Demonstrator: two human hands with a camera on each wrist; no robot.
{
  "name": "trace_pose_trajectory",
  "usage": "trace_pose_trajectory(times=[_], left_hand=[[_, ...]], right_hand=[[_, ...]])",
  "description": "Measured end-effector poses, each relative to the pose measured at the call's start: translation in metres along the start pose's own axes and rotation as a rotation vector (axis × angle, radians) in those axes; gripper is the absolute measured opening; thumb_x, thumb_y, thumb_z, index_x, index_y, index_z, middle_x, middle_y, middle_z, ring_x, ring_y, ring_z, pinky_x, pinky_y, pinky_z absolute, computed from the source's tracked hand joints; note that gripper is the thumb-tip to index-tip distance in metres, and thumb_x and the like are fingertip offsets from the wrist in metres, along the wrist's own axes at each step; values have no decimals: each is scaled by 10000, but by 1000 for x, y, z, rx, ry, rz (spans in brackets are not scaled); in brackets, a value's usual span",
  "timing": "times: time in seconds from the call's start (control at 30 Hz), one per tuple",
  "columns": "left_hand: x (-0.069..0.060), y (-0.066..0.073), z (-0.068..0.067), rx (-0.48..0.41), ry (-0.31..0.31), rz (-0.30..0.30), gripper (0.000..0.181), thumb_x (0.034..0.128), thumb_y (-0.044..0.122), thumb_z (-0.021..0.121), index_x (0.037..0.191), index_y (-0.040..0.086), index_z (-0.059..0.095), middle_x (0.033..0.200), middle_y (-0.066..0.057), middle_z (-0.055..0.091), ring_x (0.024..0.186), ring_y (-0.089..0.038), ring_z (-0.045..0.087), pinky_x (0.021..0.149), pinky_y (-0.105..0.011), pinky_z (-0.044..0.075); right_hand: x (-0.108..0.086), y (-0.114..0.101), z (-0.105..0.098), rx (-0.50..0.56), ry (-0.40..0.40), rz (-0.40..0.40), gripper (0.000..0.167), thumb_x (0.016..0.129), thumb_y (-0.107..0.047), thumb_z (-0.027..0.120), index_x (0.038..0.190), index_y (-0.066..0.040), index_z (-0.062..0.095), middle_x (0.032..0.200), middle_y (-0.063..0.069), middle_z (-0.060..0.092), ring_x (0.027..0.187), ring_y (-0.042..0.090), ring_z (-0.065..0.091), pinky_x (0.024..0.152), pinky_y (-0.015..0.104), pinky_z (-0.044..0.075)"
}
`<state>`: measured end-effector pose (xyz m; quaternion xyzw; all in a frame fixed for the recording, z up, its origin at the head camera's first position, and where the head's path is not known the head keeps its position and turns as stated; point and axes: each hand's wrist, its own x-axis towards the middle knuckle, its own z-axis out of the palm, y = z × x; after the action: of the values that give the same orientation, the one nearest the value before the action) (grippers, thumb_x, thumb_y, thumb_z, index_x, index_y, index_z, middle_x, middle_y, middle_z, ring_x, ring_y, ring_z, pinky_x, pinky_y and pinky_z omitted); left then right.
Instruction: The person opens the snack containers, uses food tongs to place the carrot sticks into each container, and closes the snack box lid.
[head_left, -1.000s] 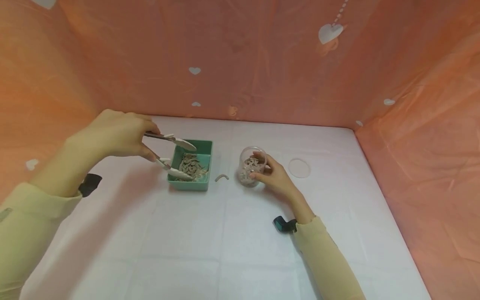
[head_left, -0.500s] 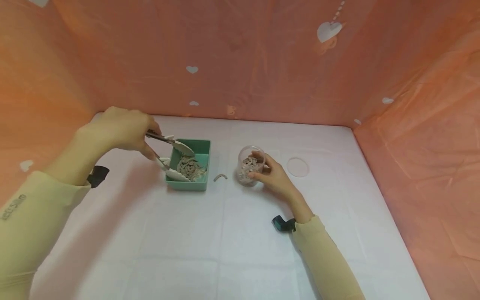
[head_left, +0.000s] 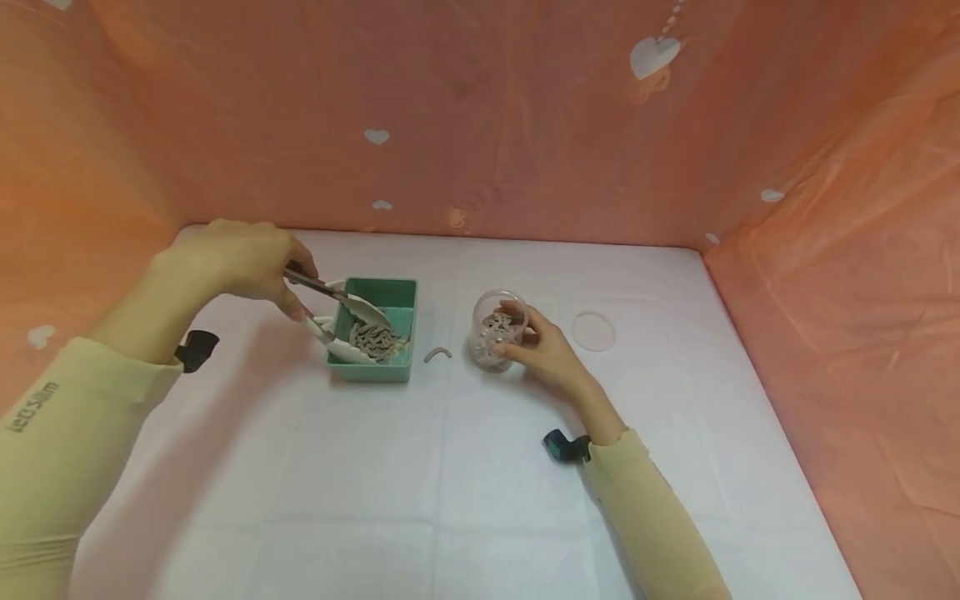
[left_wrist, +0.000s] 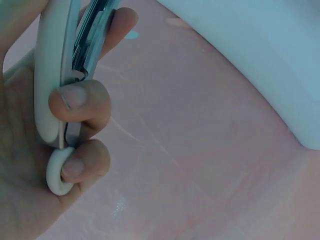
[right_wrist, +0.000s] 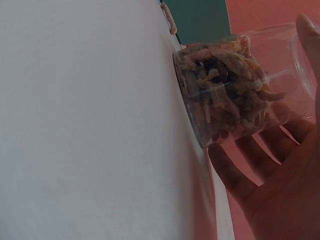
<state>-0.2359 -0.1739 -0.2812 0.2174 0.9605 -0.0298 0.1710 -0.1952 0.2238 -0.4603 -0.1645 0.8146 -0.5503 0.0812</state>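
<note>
My left hand grips a pair of tongs with white handles and white tips; in the left wrist view its fingers curl round the tongs' handle. The spread tips reach into a green tray, on either side of a heap of brown-grey strips. My right hand holds a clear plastic jar, its thumb and fingers round the side. Similar strips fill the lower part of the jar, which stands upright on the table.
One loose curved strip lies on the white tablecloth between tray and jar. To the right of the jar is a clear round lid. A pink-orange sheet with hearts hangs behind and at both sides.
The left hand has lowered the tongs a little, so their tips sit deeper in the tray around the strips. The right hand keeps holding the jar in place.
</note>
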Motion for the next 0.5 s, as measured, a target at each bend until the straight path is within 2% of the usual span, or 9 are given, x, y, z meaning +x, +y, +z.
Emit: trace_pose_trajectory(times=[0.2,0.5], left_hand=[[2,1,1,-9,8,22,448,707,487,920,1069,265,777,989,66,705,937,-199,627,791,-578,439],[1,0,3,5,26,46,466,697,514,921,1067,272,772,1010,83,718,936,-172,646,790,-583,446]], right_hand=[[-1,0,0,9,-3,8,701,943,-128,778,1561,-107,447,1568,150,478,1309,408,571,1085,518,462],[0,-1,2,4,-7,15,694,949,-121,771,1563,-117,447,1564,149,478,1305,412,570,1084,528,459]])
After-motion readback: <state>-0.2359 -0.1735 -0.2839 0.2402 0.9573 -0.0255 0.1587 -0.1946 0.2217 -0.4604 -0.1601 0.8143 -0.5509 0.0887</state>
